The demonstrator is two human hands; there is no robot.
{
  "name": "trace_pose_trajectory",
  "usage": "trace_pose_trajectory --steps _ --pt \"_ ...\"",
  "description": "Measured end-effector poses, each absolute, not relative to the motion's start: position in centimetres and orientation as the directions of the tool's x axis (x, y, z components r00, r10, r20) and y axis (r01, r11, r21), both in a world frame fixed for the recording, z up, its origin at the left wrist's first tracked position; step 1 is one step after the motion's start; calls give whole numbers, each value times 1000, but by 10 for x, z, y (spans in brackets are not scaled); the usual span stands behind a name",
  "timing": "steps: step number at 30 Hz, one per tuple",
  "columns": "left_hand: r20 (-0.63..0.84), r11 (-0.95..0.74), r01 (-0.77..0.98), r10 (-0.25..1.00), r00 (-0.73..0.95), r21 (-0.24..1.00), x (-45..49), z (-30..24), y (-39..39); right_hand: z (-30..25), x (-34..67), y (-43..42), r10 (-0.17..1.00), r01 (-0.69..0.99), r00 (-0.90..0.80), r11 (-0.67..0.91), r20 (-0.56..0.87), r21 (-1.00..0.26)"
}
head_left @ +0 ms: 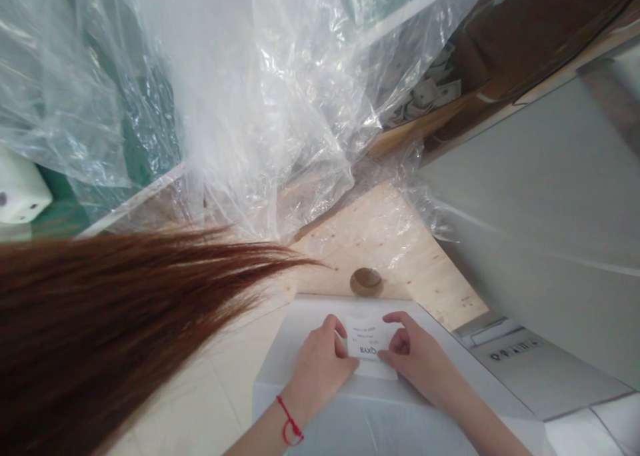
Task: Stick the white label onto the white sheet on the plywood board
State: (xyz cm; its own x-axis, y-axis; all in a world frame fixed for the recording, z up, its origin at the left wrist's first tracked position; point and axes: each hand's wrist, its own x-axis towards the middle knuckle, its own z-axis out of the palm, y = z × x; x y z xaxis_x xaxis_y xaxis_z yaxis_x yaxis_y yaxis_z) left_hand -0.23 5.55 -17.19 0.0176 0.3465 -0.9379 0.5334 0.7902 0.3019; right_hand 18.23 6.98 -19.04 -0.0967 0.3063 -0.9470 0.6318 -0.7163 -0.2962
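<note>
A small white label (pixel 369 341) with dark print, upside down from where I look, lies over a pale grey-white surface (pixel 300 356), which looks like the top of a box. My left hand (pixel 323 353), with a red string bracelet (pixel 289 421) on its wrist, grips the label's left side between thumb and bent fingers. On the right side, my right hand (pixel 415 353) has its thumb and a curled finger at the label's edge, while its index finger reaches out above. Whether the label is stuck to the surface cannot be made out.
Crumpled clear plastic sheeting (pixel 280 96) hangs ahead. Below it is a plywood board (pixel 425 256) with a round hole (pixel 367 281). A large grey panel (pixel 540 176) stands at right, above a box with printed symbols (pixel 515 351). Long brown hair (pixel 125 316) covers the left side.
</note>
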Motion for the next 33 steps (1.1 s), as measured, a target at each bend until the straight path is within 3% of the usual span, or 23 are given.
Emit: trace_pose_trajectory --steps 15,21,25,28,33 --pt "-935 741 599 353 36 302 -1 -171 55 -193 182 67 322 664 -115 -678 -940 -314" --pt "-920 640 705 388 46 305 -5 -168 56 -187 179 71 316 682 -101 -669 -943 -297" --pt "-828 374 801 504 247 467 -3 -162 48 -190 179 70 339 685 -112 -655 -934 -320" --pt "-733 175 776 501 459 606 6 -159 33 -193 181 67 363 681 -115 -649 -925 -339" --pt "-650 172 681 527 548 712 30 -155 17 -192 183 67 332 664 -127 -671 -935 -329"
